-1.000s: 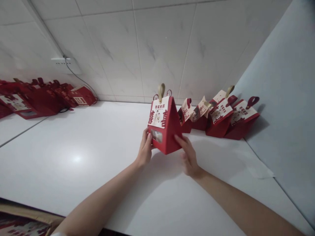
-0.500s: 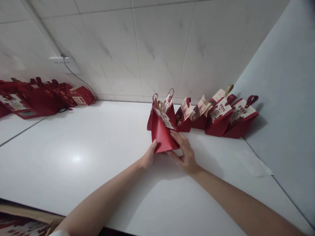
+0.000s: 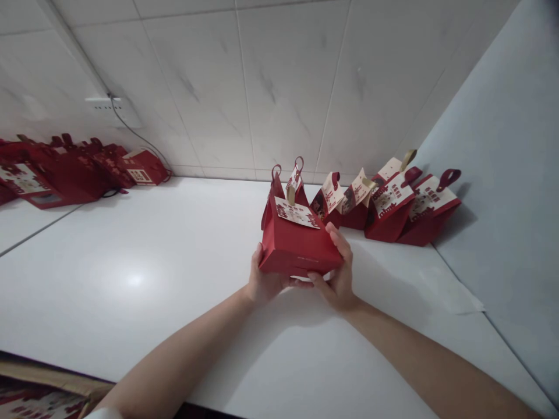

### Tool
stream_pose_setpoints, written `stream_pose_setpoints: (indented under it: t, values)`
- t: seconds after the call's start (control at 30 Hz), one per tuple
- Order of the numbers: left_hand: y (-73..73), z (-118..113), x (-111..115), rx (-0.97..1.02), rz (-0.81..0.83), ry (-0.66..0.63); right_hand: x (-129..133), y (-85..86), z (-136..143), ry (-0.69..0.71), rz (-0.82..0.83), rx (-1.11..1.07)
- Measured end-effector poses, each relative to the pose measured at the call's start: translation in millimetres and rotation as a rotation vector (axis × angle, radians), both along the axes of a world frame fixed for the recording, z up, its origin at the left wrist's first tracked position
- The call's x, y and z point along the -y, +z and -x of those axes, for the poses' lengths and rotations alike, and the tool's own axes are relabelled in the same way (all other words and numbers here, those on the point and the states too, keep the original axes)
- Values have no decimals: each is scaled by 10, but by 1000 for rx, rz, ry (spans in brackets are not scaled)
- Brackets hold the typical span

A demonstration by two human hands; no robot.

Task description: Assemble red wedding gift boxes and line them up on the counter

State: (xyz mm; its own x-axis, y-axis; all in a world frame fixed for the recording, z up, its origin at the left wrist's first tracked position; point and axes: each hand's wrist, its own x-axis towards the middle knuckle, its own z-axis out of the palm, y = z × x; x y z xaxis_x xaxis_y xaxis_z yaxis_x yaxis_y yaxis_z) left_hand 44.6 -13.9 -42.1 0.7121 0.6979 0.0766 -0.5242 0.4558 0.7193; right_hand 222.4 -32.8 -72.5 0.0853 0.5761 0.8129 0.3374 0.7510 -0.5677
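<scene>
A red gift box with a printed cream flap and a gold ribbon loop is between my two hands, its base tilted toward me. On its left side and under it, my left hand grips the lower corner. The fingers of my right hand wrap the right end, with the thumb at the bottom edge. Fingers under the base are partly hidden. Right behind the box stand other red boxes with loops, including a narrow one, partly covered by it.
Several red-and-cream gift boxes line the wall at the right. More red boxes crowd the left, below a wall socket with a cable. A cardboard carton sits below the white table's front edge. A blue-grey panel bounds the right.
The held box has turned so its broad red side and base edge face me. My left hand has shifted slightly left and further under it; my right hand has moved to its right end.
</scene>
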Motion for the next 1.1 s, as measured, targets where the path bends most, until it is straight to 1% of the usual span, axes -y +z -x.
stream_pose_setpoints:
  t: [0.07, 0.13, 0.37, 0.63, 0.87, 1.0, 1.1]
  values:
    - [47, -20, 45, 45, 48, -45, 3, -10, 5, 44, 28, -4]
    - [62, -34, 69, 78, 94, -81, 4, -13, 7, 59, 32, 2]
    - [18, -43, 48, 116, 150, -112, -3, 18, 10, 33, 42, 24]
    - [6, -45, 23, 123, 144, -74, -20, 39, 13, 5, -14, 81]
    - [26, -38, -17, 58, 117, -2, -10, 37, 20, -51, -37, 154]
    - [31, -39, -18, 30, 104, 9, -18, 28, 9, -73, -57, 189]
    - [31, -15, -37, -9, 95, 14, -20, 19, -8, -69, -105, 208]
